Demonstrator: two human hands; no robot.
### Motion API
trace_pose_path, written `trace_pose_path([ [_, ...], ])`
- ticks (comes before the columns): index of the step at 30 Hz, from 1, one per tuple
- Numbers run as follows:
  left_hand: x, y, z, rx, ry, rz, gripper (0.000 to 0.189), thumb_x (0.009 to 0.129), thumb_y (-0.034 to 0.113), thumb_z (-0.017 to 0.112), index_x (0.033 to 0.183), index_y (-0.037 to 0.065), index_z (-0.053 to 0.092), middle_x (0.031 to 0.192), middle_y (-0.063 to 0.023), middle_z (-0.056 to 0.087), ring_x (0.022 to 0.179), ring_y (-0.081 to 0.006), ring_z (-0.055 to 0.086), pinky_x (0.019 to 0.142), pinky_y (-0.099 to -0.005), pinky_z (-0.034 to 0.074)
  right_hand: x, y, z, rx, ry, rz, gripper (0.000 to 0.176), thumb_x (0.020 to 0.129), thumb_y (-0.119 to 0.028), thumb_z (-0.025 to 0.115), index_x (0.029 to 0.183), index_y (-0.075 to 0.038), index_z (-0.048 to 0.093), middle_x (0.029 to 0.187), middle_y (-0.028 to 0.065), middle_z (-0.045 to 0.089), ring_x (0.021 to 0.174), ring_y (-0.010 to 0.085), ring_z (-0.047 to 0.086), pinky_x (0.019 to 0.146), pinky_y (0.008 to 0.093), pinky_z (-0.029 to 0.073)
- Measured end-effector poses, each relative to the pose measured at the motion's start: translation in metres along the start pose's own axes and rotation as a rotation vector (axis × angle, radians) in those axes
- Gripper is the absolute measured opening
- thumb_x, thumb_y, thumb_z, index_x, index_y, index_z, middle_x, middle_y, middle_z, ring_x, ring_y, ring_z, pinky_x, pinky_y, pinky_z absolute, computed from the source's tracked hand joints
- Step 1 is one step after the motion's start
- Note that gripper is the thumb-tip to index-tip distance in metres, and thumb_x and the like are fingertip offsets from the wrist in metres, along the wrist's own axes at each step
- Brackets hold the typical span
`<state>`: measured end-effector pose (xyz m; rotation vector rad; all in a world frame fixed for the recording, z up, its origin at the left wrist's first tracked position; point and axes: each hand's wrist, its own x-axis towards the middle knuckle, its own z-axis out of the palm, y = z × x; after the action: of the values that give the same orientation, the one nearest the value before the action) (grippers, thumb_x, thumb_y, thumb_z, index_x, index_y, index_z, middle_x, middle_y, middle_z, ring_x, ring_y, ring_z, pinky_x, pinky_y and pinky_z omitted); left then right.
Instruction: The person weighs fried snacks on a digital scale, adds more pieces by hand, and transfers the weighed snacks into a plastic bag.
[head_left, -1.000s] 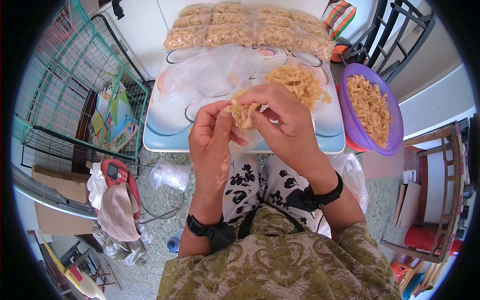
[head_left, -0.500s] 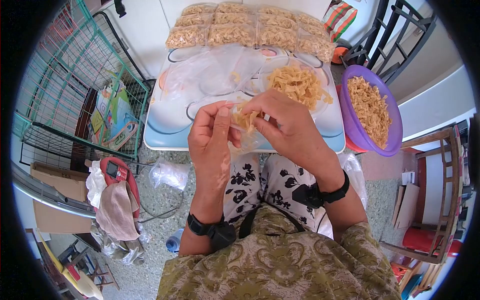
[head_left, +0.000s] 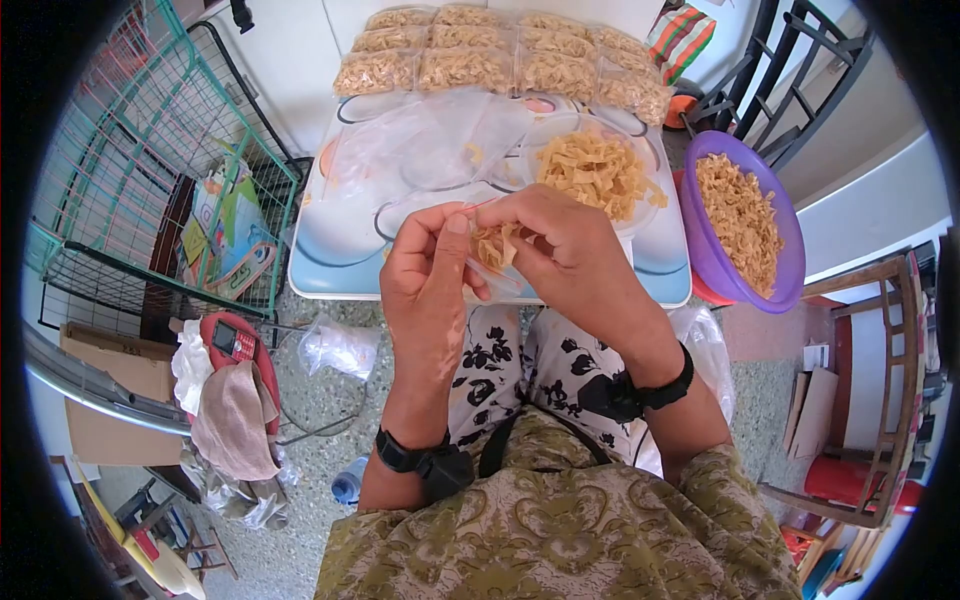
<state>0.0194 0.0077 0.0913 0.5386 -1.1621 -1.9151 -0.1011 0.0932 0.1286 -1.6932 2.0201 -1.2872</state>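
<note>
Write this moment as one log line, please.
left hand: pinching clear plastic bag | right hand: at bag opening | pale-yellow flat strips: in bag opening

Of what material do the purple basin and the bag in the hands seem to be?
Purple basin: probably plastic, smooth and slightly glossy; the colour is even along its rim. Bag: apparently thin, clear plastic film, since it looks see-through and creased.

Above the middle of the table's [head_left: 340, 275] near edge, the right hand [head_left: 575, 250] hid part of the small clear bag [head_left: 500, 284] and its strips [head_left: 493, 246]; fill level could not be judged. Toward the right edge, the same hand covered part of the plate's [head_left: 655, 197] near rim. Beyond that edge, the purple basin [head_left: 692, 215] concealed most of a red object [head_left: 711, 289] underneath.
</note>
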Motion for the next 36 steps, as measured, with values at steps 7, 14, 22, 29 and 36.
trace_pose_path([
  [7,0.002,-0.001,-0.006,-0.040,0.009,-0.043,0.019,0.098,0.018,0.060,0.104,0.001,0.064,0.078,-0.0005,0.060,0.058,-0.0042,0.050,0.050,-0.0198,0.043,0.002,0.005,-0.001,-0.035,-0.068,-0.097,0.016,0.083,-0.001,0.055,0.099,-0.001,0.059,0.088,0.0188,0.063,0.083,0.0389,0.061,0.073,0.0447,0.049],
  [14,0.005,0.001,-0.007,-0.005,0.048,-0.038,0.019,0.097,0.020,0.061,0.104,0.003,0.066,0.070,0.0026,0.055,0.055,-0.0041,0.047,0.047,-0.0198,0.035,0.001,-0.001,-0.010,-0.171,-0.113,-0.023,0.016,0.085,-0.005,0.055,0.100,0.000,0.057,0.090,0.0211,0.062,0.088,0.0410,0.061,0.076,0.0474,0.048],
  [22,0.004,0.002,-0.005,0.070,0.085,-0.076,0.018,0.097,0.020,0.062,0.103,0.004,0.067,0.065,0.0039,0.052,0.052,-0.0033,0.043,0.046,-0.0188,0.032,-0.004,-0.002,-0.017,-0.059,-0.140,0.015,0.021,0.088,-0.002,0.057,0.109,-0.003,0.059,0.089,0.0116,0.064,0.076,0.0204,0.063,0.067,0.0313,0.049],
  [29,0.003,0.004,-0.001,0.121,0.081,-0.027,0.017,0.097,0.020,0.061,0.102,0.004,0.067,0.066,0.0039,0.052,0.053,-0.0030,0.043,0.046,-0.0187,0.032,-0.003,-0.007,-0.018,-0.051,-0.152,-0.027,0.017,0.090,-0.006,0.052,0.105,0.000,0.055,0.093,0.0224,0.063,0.088,0.0419,0.061,0.076,0.0467,0.049],
  [36,0.002,0.003,-0.001,0.128,0.084,-0.028,0.018,0.097,0.020,0.061,0.102,0.004,0.066,0.067,0.0042,0.052,0.053,-0.0025,0.043,0.046,-0.0180,0.032,0.000,-0.009,-0.008,-0.047,-0.042,-0.159,0.020,0.092,-0.002,0.051,0.110,-0.005,0.060,0.096,0.0125,0.063,0.078,0.0271,0.062,0.071,0.0336,0.049],
])
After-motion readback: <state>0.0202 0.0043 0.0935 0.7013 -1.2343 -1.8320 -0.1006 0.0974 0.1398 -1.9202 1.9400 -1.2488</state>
